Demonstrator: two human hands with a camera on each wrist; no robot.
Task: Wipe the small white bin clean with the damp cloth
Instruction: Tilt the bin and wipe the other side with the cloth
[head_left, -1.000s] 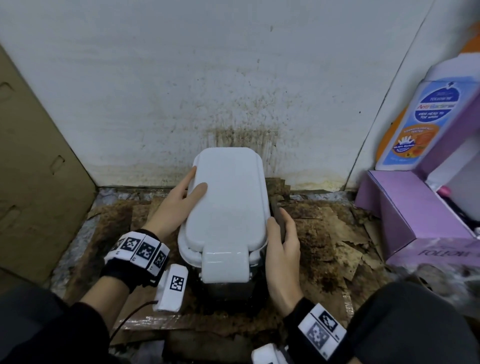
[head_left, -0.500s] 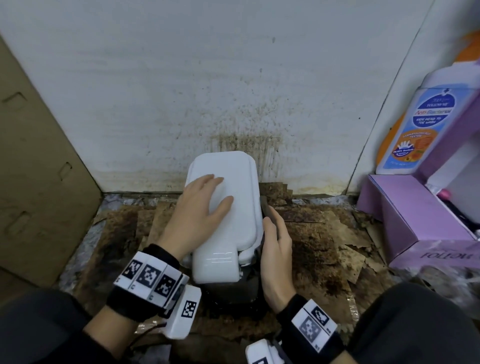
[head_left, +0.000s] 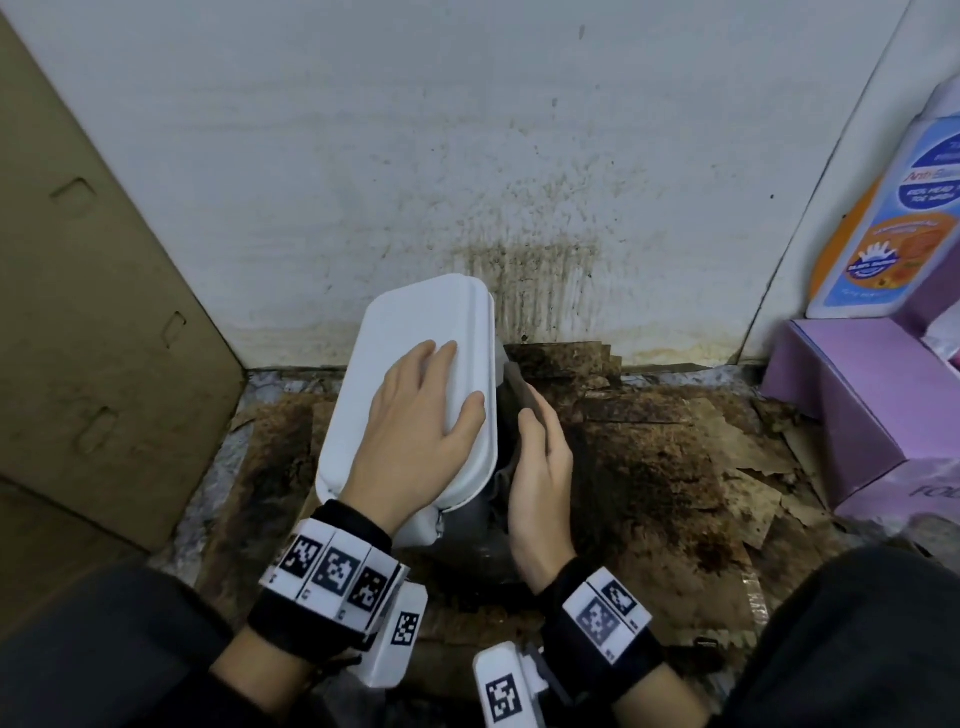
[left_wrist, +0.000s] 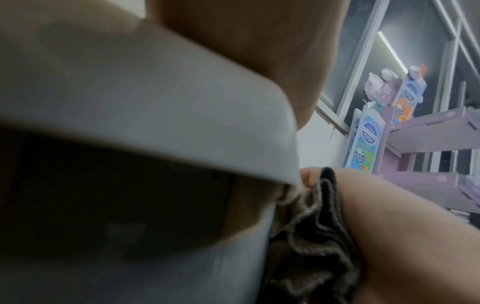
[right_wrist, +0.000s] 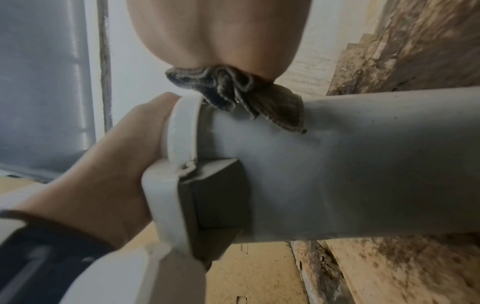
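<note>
- Against a stained white wall (head_left: 363, 156), torn brown cardboard (head_left: 675, 467) covers the floor.
- Lilac box (head_left: 857, 395) and bottle (head_left: 883, 244) reading "Anti-Bacterial" stand right.
- Small white bin (head_left: 415, 353), smooth plastic with rounded lid, sits centre, tilted left.
- Left hand (head_left: 415, 436) lies flat on the lid, fingers straight.
- Right hand (head_left: 540, 478) presses a crumpled dark ribbed cloth (right_wrist: 233, 92) against the bin's grey side.
</note>
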